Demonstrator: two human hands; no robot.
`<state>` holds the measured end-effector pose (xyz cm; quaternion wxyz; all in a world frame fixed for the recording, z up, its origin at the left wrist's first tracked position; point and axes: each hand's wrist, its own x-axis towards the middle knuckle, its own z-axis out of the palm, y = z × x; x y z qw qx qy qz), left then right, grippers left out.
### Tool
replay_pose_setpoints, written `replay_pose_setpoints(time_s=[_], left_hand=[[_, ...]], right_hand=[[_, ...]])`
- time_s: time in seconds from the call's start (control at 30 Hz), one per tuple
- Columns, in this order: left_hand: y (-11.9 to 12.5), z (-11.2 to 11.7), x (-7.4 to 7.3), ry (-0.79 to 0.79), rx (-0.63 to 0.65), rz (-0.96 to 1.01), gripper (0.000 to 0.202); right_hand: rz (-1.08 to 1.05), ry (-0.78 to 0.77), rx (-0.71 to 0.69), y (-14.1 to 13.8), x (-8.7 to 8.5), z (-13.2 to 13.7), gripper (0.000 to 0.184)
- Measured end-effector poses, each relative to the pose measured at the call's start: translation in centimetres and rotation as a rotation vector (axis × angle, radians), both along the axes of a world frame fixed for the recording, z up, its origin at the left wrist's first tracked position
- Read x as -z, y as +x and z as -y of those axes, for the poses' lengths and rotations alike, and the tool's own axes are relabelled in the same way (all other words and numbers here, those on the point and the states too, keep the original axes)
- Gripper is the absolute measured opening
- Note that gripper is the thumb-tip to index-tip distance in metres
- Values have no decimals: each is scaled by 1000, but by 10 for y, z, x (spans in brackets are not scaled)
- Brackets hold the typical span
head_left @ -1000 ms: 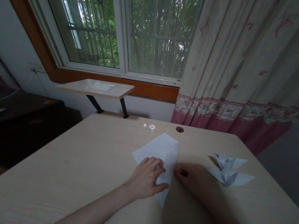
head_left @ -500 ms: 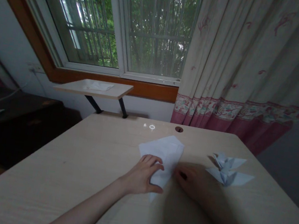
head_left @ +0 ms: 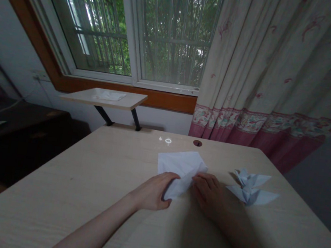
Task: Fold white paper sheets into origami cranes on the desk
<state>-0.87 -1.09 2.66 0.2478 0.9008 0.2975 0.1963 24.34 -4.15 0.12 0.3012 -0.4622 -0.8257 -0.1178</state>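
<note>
Diagonally — folded paper (head_left: pixel 182 167), tip toward left hand (head_left: pixel 151 191), right hand (head_left: pixel 205 192) touching

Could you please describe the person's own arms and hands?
The left hand and right hand are bare and slender, without gloves; the forearms show no sleeves, cables or markings. The right arm lies in shadow, so small details there are hard to tell.

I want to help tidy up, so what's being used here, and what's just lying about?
Being used: folded paper, left hand, right hand.
Just lying about: paper bird, white scrap on the shelf.
</note>
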Motion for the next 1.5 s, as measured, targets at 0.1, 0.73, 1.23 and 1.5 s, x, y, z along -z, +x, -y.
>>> replay_pose_setpoints(time_s=[0.1, 0.73, 1.23, 1.5], left_hand=[[0, -1, 1, 31, 3, -28, 74], [4, 1, -2, 189, -75, -130, 44], [-5, -12, 18, 381, -294, 113, 26], [-5, -14, 23, 127, -549, 257, 31]], right_hand=[[14, 111, -4, 0, 2, -1, 29], [86, -21, 59, -1, -2, 7, 27], [55, -291, 195, 5, -20, 10, 27], [-17, -329, 210, 1, -10, 3, 29]])
